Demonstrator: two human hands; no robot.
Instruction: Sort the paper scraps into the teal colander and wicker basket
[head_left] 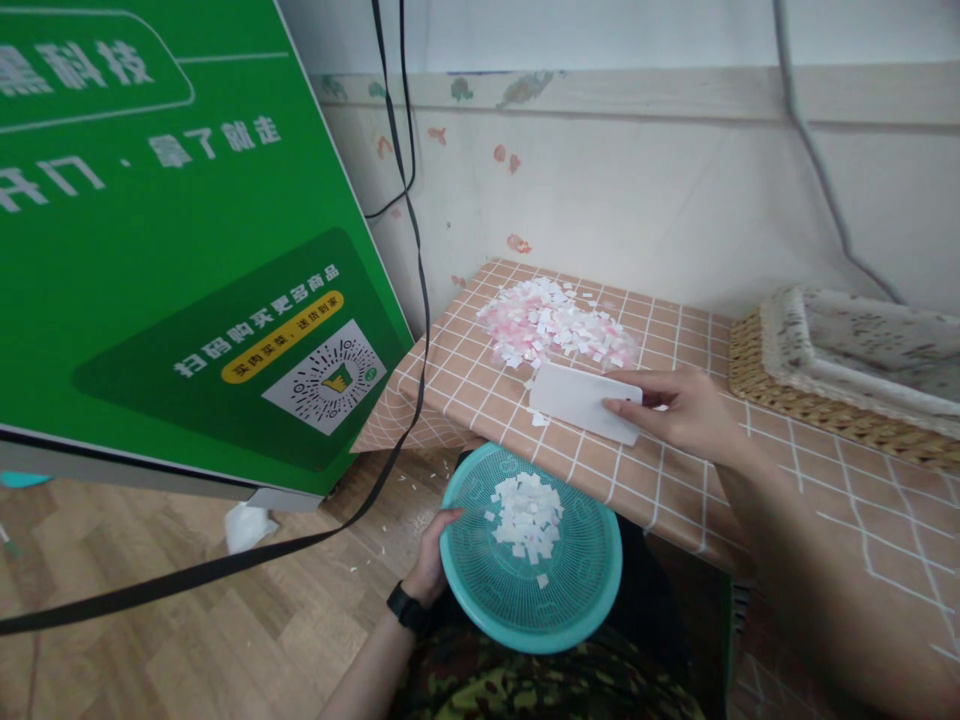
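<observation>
At the near edge of the checked table [466, 365], the right hand [682, 410] pinches a white card [574, 398] between thumb and fingers, while a loose pile of white and pink paper scraps [551, 322] lies farther in on the table. Below that table edge, the left hand [431, 555] clasps a turquoise colander [480, 585] at its rim, thumb on top, with white paper pieces [529, 515] inside; a wicker basket [748, 375] stands on the table's right part.
</observation>
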